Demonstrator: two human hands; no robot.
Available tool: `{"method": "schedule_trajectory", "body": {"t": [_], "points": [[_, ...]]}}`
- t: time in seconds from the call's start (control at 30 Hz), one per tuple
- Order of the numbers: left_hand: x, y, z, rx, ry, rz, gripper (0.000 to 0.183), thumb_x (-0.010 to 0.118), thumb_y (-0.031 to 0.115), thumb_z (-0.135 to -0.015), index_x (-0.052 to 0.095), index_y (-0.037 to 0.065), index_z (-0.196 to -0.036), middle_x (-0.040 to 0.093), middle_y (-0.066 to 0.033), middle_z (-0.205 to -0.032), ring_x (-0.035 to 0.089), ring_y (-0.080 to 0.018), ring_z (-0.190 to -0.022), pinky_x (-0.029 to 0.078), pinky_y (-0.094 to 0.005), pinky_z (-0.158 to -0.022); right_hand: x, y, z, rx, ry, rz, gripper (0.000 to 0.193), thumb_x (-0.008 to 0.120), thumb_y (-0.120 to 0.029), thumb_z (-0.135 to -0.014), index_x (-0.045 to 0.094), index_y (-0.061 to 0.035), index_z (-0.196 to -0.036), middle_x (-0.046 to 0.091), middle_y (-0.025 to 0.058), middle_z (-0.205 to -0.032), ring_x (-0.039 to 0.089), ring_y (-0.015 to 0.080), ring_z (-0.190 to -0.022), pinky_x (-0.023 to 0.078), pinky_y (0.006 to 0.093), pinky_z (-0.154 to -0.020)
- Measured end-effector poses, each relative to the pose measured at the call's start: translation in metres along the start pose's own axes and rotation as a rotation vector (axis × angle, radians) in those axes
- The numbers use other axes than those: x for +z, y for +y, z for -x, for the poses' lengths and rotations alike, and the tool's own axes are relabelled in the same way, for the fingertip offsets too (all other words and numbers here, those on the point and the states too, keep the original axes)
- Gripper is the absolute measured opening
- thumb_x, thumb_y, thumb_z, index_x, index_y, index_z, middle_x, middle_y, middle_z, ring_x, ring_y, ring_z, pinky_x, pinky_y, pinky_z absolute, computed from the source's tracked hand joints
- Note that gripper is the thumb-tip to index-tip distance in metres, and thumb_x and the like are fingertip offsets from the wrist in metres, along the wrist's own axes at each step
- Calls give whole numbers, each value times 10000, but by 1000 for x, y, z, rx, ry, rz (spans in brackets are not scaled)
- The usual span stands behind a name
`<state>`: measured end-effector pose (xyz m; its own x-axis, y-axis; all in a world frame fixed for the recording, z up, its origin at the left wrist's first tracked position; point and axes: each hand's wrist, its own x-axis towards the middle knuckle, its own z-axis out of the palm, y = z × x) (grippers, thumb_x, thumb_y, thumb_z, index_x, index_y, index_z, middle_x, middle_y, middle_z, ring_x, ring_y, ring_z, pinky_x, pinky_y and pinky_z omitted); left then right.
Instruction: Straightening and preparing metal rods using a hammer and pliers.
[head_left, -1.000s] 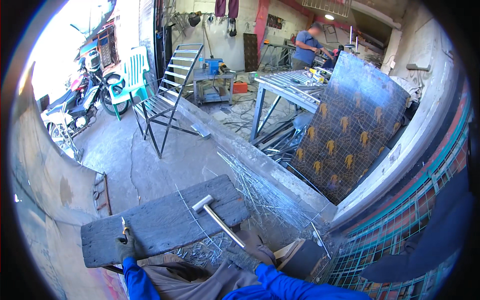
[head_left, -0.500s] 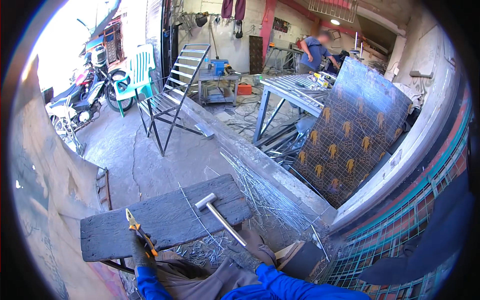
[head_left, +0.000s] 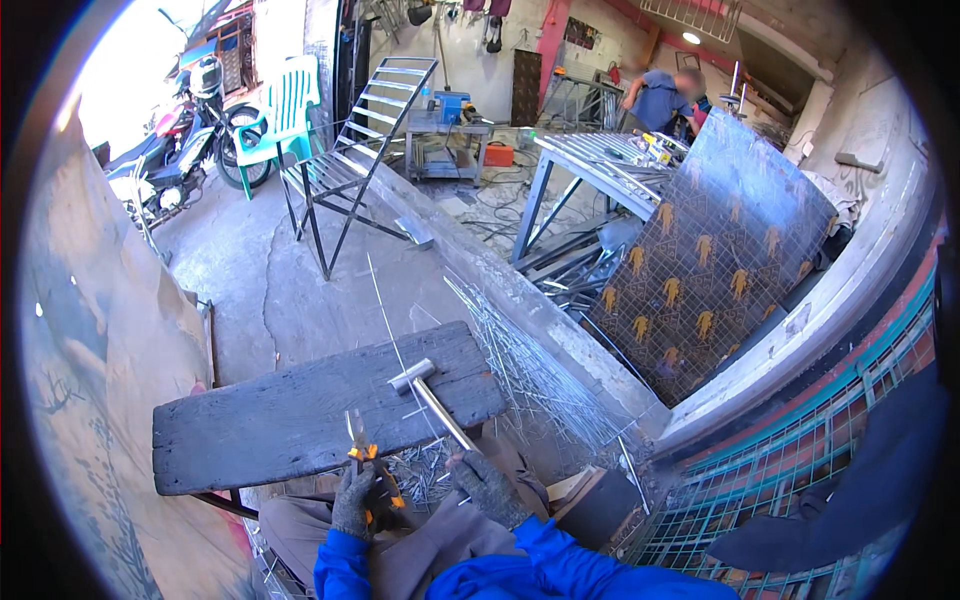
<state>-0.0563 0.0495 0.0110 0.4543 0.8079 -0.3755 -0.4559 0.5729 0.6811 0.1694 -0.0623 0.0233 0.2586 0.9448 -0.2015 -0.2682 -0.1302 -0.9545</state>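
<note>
"What's closest?"

"The gloved left hand (head_left: 354, 503), just this side of the tabletop (head_left: 270, 425). Its grip is closed around pliers (head_left: 362, 453) with orange handles, their nose pointing over the tabletop's near edge."

"And the other?"

"The gloved right hand (head_left: 490, 488) is off the tabletop's near edge, toward its right end. Fingers curled by the lower end of the hammer (head_left: 434, 404); whether that grip holds anything, I cannot tell."

"Where's the hammer itself?"

"Head above the right half of the tabletop, handle slanting past the near edge. A thin rod (head_left: 382, 300) passes by the head and sticks out beyond the tabletop's far edge."

"Farther off?"

"A heap of thin rods (head_left: 530, 370) on the floor past the tabletop's right end. Beyond the far edge, a slatted metal chair (head_left: 370, 131) and a green plastic chair (head_left: 292, 95). Farthest from the tabletop, up and right, a person in a blue shirt (head_left: 660, 100) bends forward."
</note>
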Motion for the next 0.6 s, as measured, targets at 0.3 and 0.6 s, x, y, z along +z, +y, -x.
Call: {"method": "schedule_trajectory", "body": {"t": [0.3, 0.6], "points": [[-12, -11, -5, 126, 22, -25, 192, 634, 129, -938, 594, 72, -1117, 596, 11, -923, 603, -109, -840, 503, -257, -738, -28, -54, -24, -473, 88, 546, 207, 650, -164, -993, 672, 8, -1106, 659, 38, -881, 561, 105, -755, 493, 303, -675], [-16, -6, 3, 96, 0, -164, 457, 647, 226, -953, 539, -2, -1334, 637, -54, -1068, 631, -149, -917, 526, -284, -819, -30, -35, 6, -186, 146, 648, 223, 675, -194, -978, 680, 11, -1066, 551, -15, -760, 476, 56, -704, 421, 272, -621]]}}
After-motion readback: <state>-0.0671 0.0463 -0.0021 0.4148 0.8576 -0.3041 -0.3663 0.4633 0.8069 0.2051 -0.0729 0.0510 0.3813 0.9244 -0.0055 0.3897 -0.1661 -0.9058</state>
